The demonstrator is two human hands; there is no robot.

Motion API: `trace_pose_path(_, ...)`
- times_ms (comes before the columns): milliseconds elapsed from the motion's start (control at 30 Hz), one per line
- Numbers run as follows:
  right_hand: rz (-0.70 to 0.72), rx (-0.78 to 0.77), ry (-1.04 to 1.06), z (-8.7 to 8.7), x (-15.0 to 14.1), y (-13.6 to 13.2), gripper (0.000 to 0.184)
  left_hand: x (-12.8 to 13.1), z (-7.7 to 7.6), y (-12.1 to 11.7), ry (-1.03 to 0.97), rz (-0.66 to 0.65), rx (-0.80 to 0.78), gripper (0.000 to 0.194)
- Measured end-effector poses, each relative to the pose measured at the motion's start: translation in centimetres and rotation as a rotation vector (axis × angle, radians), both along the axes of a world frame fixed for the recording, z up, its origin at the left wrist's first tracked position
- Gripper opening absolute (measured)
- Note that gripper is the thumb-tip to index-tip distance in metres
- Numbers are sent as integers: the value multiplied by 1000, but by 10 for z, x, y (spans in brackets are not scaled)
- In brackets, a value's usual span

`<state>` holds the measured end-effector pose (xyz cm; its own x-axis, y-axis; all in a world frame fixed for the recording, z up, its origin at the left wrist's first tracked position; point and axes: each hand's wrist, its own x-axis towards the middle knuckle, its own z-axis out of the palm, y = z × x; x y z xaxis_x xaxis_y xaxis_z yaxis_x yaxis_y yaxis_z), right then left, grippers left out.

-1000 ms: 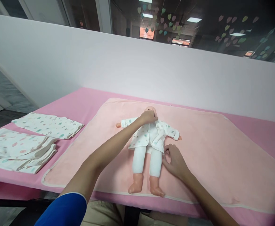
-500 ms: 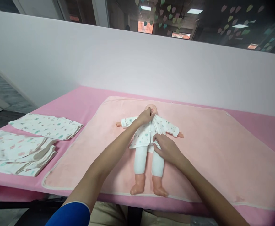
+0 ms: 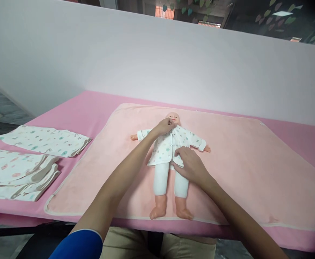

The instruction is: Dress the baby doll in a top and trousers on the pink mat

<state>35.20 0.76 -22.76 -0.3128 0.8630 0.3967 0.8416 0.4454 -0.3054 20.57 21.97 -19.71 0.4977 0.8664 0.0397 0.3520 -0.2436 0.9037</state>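
Observation:
A baby doll (image 3: 169, 180) lies on its back on a peach blanket (image 3: 241, 169), head toward the wall. It wears a white printed jacket (image 3: 163, 149) and white trousers. My left hand (image 3: 164, 126) pinches the jacket's collar just below the doll's chin. My right hand (image 3: 190, 163) rests on the doll's belly, fingers closed on the lower front edge of the jacket.
The blanket covers a pink table (image 3: 92, 108) set against a white partition (image 3: 157, 61). At the left lie a flat printed cloth (image 3: 44, 141) and a stack of folded printed cloths (image 3: 17, 176). The table's near edge runs just beyond the doll's feet.
My right hand has moved from beside the doll's hip up onto its belly and pulled the jacket flap across. My left hand stays at the collar. The view tilted down slightly.

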Motion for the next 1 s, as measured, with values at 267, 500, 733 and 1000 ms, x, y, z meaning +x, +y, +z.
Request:
trace_pose_path(267, -184, 86, -195, -2, -17, -1, 23, 1, 10, -11, 45, 26, 15, 22)
trace_pose_path(500, -48, -40, 48, 14, -25, -3, 16, 4, 9, -6, 7, 47, -8, 24)
trace_pose_path(733, 139, -130, 18, 29, -3, -7, 8, -6, -11, -27, -103, 160, 126, 17)
trace_pose_path(1000, 95, -138, 214, -9, 58, -54, 20, -142, -65, -120, 120, -131, 593, 42)
